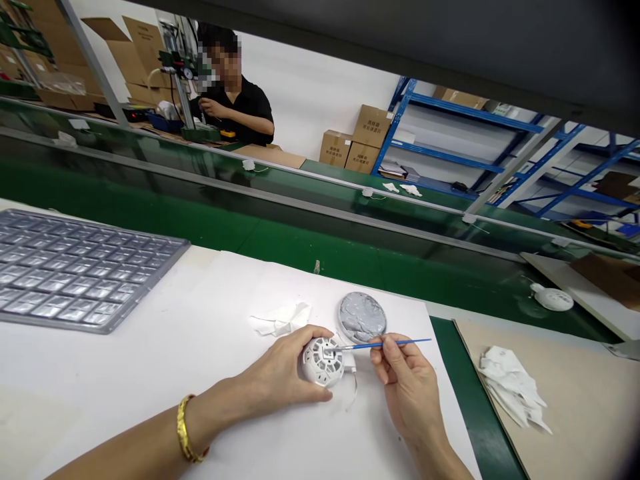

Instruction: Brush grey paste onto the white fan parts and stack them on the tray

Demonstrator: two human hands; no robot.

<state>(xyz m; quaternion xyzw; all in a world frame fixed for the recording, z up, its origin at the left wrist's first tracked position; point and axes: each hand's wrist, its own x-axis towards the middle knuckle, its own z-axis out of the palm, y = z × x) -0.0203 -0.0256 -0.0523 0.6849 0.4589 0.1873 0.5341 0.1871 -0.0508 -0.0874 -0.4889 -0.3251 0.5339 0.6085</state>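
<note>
- One clear tray (75,270) lies at nine o'clock on the white surface (150,373).
- Left hand (280,373), grip closed round one white round part (323,361), at centre.
- Best keep that part steady while dabbing lightly.
- Right hand (407,383) pinches one blue brush (385,344), tip on the part.
- One grey dish (361,317) sits at twelve o'clock, just beyond.
</note>
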